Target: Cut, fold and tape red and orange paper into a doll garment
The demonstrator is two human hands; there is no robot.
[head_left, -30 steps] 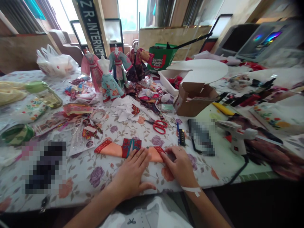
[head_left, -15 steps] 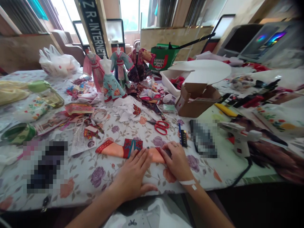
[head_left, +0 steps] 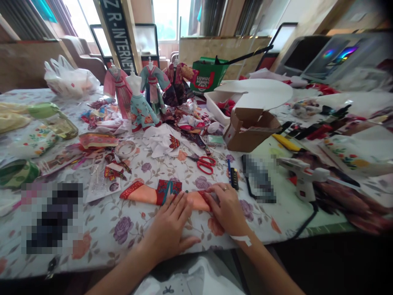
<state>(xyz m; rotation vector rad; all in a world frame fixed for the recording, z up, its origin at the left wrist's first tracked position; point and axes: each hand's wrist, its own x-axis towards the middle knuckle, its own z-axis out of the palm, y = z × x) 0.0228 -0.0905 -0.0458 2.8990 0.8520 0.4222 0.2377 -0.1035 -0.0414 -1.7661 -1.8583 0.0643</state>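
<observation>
A peach doll garment with red patterned trim and a dark red panel with a teal strip lies flat on the floral tablecloth. My left hand presses on it with spread fingers, the thumb resting out on the cloth below. My right hand bears on the garment's right end, fingertips against its red trim. Part of the peach fabric is hidden under both hands. Red-handled scissors lie just above my right hand.
A white glue gun with a black cord stands to the right. Beyond it are a cardboard box, a white tray, and doll dresses on mannequins. Fabric scraps, a tape roll and a pixelated blurred patch lie around.
The view has shifted slightly. My hands stay on the garment, with my right hand a little further left and its fingers pressing closer to the peach fabric's fold.
</observation>
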